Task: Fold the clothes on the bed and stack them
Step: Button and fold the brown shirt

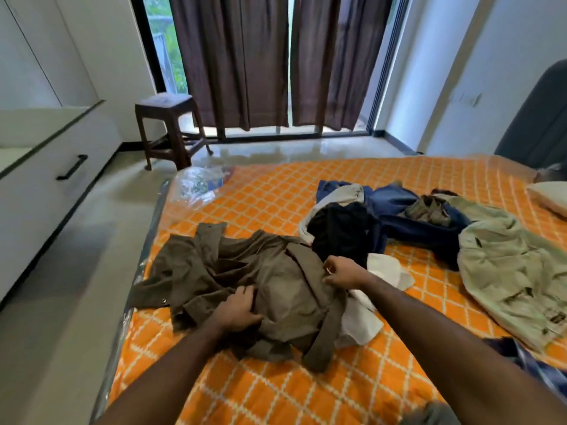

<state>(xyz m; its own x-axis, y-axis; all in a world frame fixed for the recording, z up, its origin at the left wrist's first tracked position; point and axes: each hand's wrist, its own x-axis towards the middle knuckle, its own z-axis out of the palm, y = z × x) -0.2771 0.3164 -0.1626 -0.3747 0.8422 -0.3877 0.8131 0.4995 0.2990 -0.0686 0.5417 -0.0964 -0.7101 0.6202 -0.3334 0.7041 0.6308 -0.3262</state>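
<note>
On the orange quilted bed (pixel 276 197), both hands (left (pixel 237 309), right (pixel 343 273)) grip crumpled olive shirt (pixel 276 286) fabric.

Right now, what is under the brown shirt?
A white cloth sticks out from beneath the brown shirt at its right edge, on the orange bedsheet. How far it extends underneath is hidden.

home bedroom | bed (pixel 276 191) with orange sheet | curtains (pixel 233 56) | wardrobe (pixel 46 41) | stool (pixel 167 130)

I am seeing two bare forearms reaching in, no sleeves, watch or rings showing on the left hand (pixel 237 308) or right hand (pixel 340 273) over the orange bed (pixel 276 194).
</note>
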